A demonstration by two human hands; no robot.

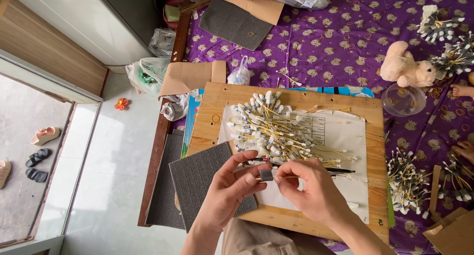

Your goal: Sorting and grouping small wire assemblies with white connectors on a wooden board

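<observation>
Grey foam is what both hands are busy with: the left hand (232,186) pinches a small grey foam square (266,175) between thumb and fingers, and the right hand (308,186) is closed narrowly on a thin yellow wire (291,176) whose end meets that square, so it looks like the piece is going onto the wire tip. Just under the left hand lies a grey foam sheet (202,178) scored into little blocks, seemingly where the squares come from. Right behind the fingers sits a big loose pile of wires with white connectors (276,129), on a sheet of white paper (350,136) over a wooden board (296,99) that serves as the desk. My guess is there's plenty left, since that heap is large and I can't tell which wires already have foam. Off to the right, on the purple patterned bedspread (326,42), are bundled wire bunches (407,181), probably finished ones, plus more bunches (444,38) further back, a plush bear (405,67) and a clear plastic bowl (402,99).
</observation>
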